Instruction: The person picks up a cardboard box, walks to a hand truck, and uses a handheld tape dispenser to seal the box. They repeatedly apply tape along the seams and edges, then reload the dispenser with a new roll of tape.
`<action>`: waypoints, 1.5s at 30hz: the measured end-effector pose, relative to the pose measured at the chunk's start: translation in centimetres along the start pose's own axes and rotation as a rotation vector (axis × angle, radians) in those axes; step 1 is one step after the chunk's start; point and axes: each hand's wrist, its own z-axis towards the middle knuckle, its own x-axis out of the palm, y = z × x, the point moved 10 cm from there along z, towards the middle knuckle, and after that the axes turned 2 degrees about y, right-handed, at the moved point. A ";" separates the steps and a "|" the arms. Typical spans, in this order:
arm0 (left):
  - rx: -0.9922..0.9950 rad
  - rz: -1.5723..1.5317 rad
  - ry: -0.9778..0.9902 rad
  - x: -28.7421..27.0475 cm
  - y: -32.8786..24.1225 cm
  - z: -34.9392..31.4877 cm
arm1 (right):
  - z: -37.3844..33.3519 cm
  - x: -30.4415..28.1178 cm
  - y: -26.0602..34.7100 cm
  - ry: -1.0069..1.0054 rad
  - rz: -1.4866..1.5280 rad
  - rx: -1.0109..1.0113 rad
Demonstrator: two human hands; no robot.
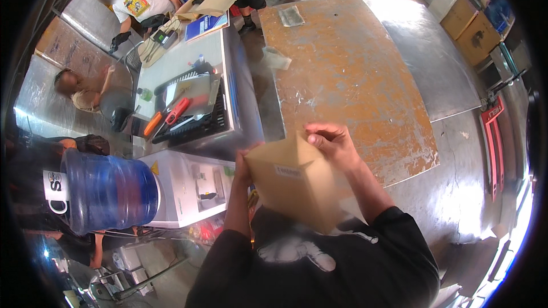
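Note:
A small brown cardboard box [288, 194] is held up close to my chest, with a white label on the side nearest me. My right hand [332, 144] pinches the raised flap at its upper right corner between thumb and fingers. On the box's left side, my left hand [244, 166] grips the edge, its fingers partly hidden behind the cardboard. Whatever is inside the box cannot be seen from here.
Ahead stands a worn orange-brown tabletop [348, 63]. A metal desk at left carries a black tray [220, 108] with orange- and red-handled tools. Nearer are a blue water jug [108, 191] on a white dispenser [182, 194] and red pallet-jack forks [495, 154]. Several people are around the desk.

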 end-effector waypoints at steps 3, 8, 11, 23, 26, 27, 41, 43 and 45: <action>-0.007 0.050 0.017 -0.1 0.4 -0.3 | 0.3 0.3 -0.4 -0.020 0.004 0.023; 0.024 0.029 -0.006 -0.5 0.6 -0.1 | 0.8 1.5 -0.3 0.001 0.004 -0.011; 0.013 0.007 -0.020 -1.2 1.3 -0.4 | 0.5 1.1 -0.7 -0.057 -0.067 -0.011; 0.081 0.064 0.172 -2.4 2.9 -1.2 | -2.0 -1.1 -1.2 -0.065 -0.609 -0.079; 0.070 0.305 0.012 -2.5 2.4 -1.7 | -1.7 -2.0 -2.6 0.015 -0.694 -0.121; 0.024 0.266 -0.082 -2.8 2.6 -2.1 | -2.0 -2.3 -3.1 0.032 -0.680 -0.148; 0.388 0.368 -0.274 -0.7 -10.6 -4.8 | -3.8 -9.3 -12.4 -0.197 0.161 0.100; 0.579 0.484 -0.357 0.7 -17.7 -5.2 | -3.8 -11.7 -15.2 -0.417 0.217 0.115; 0.575 0.308 -0.501 0.0 -23.7 -4.7 | -4.7 -14.3 -18.3 -0.610 0.181 0.266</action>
